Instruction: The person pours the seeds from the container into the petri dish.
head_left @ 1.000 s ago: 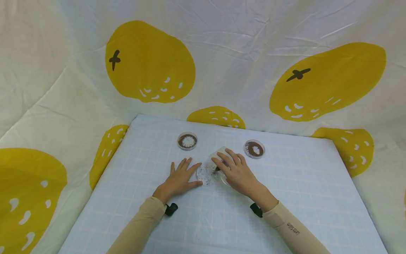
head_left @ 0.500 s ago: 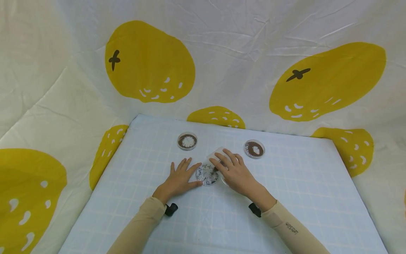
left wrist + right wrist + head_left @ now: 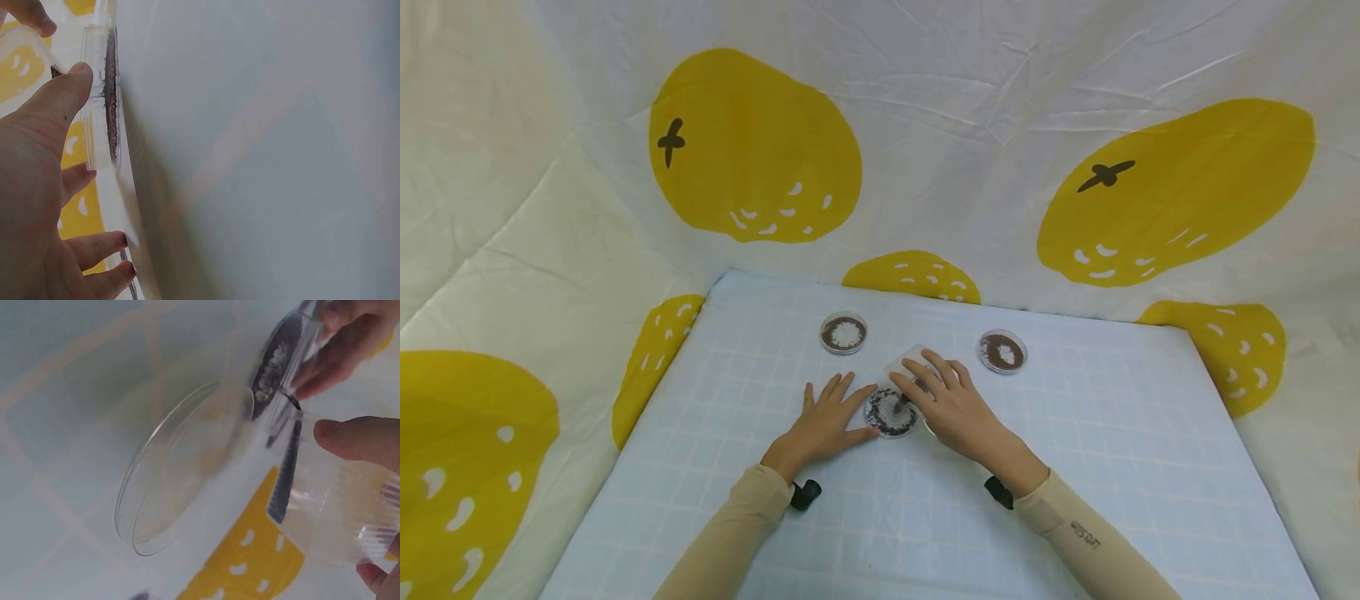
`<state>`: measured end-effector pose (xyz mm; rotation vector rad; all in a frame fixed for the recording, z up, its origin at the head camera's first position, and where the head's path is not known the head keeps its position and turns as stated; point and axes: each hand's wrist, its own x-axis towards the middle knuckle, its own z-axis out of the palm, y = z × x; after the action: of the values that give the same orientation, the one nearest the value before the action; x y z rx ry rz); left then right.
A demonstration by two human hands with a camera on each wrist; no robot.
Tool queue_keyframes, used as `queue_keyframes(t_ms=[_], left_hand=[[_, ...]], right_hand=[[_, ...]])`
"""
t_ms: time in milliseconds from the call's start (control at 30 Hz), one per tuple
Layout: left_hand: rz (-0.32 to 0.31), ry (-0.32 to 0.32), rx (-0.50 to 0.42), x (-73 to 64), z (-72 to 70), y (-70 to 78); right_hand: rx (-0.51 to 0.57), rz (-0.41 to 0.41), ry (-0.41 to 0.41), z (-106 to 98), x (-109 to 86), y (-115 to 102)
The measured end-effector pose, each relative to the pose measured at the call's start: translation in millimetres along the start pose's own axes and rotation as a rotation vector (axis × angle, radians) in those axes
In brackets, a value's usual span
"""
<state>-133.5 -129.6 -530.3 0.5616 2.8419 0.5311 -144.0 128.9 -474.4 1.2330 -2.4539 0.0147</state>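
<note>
A clear petri dish [image 3: 897, 436] lies on the cloth with dark grains around a pale middle. My left hand [image 3: 823, 421] rests spread beside it; the straight thumb and forefinger touch the left part of its rim, and in the left wrist view the thumb overlaps the dish wall [image 3: 94, 134]. A clear plastic box [image 3: 340, 494] is in my right hand [image 3: 957, 412], gripped between thumb and fingers and tilted over the dish. Dark grains [image 3: 287, 475] lie along the box's lower side and run out at its corner. My palm hides much of the box from above.
An empty clear dish or lid [image 3: 181, 481] sits just right of the filled dish, partly under my right hand. Two dishes of brown grains with white centres stand farther back, one left [image 3: 831, 345] and one right [image 3: 988, 362], on the pale blue cloth [image 3: 1120, 417].
Dark grains in the dish have increased from scattered specks to a dark ring about a pale middle. My right hand has shifted slightly left with the box; the left hand has stayed put.
</note>
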Motion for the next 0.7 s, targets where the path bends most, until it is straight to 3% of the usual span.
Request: queue_keyframes(t_ms=[700], left_hand=[[0.005, -0.002, 0.003, 0.7, 2.6, -1.4]], right_hand=[[-0.024, -0.001, -0.023, -6.2, 0.5, 2.8]])
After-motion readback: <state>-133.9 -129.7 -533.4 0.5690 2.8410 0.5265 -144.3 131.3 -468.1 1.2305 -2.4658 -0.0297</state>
